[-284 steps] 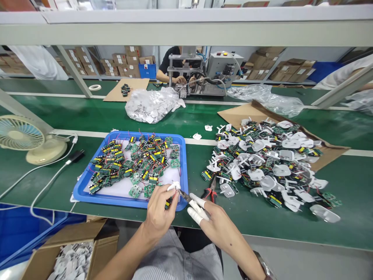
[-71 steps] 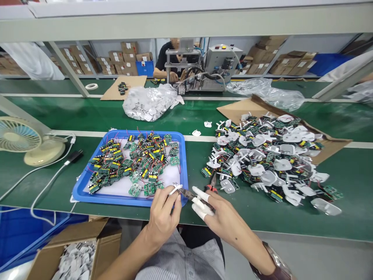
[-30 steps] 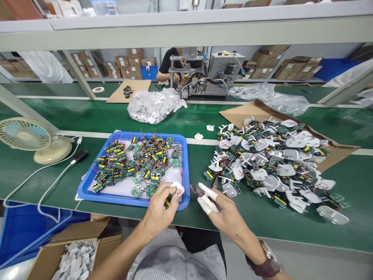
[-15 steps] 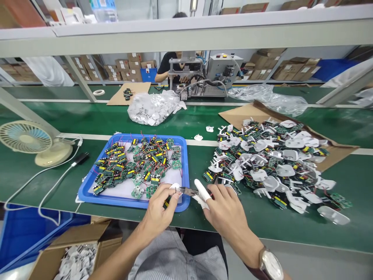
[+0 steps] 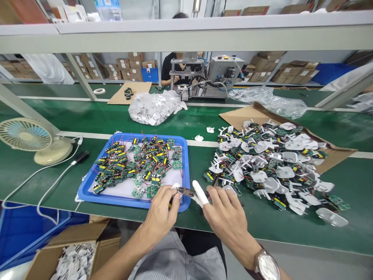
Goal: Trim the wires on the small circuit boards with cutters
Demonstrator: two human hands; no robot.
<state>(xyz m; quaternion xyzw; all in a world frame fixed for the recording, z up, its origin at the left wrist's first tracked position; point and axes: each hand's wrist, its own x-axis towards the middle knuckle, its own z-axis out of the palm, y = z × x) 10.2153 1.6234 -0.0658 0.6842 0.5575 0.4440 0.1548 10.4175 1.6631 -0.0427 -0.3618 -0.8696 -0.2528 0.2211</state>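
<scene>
Cover (image 5: pixel 176 186) pinched in L hand (image 5: pixel 161 208) over near-R corner of tray (image 5: pixel 185 171), pliers (image 5: pixel 187 191) gripped in R hand (image 5: pixel 227 212), tips at cover; step's prob. plier work, next move calls for steady L pinch.

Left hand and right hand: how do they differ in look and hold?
The left hand pinches a small white plastic piece; the right hand holds dark metal pliers. The right wears white finger covers and a round, pale-faced wristwatch; the left shows neither. Both hold something.
</scene>
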